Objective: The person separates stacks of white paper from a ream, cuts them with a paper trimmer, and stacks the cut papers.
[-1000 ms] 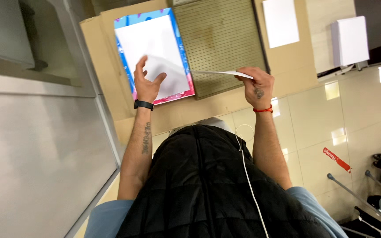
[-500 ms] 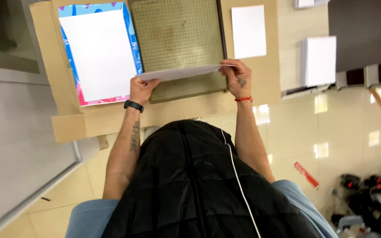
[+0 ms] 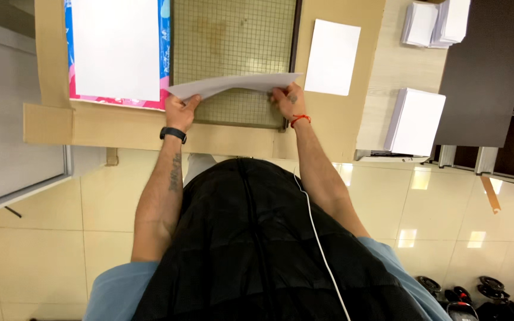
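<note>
I see both hands pinching one white sheet, held w/ its edge just above the green grid mat: left hand grips its left corner, right hand its right end. Paper stack lies left of mat, single sheet right.

The green gridded mat lies bare beyond the sheet of paper that both hands hold across its near edge. A white stack on a blue-edged board bounds the mat's left. A single white sheet lies right, with bare cardboard surface along the near side.
</note>
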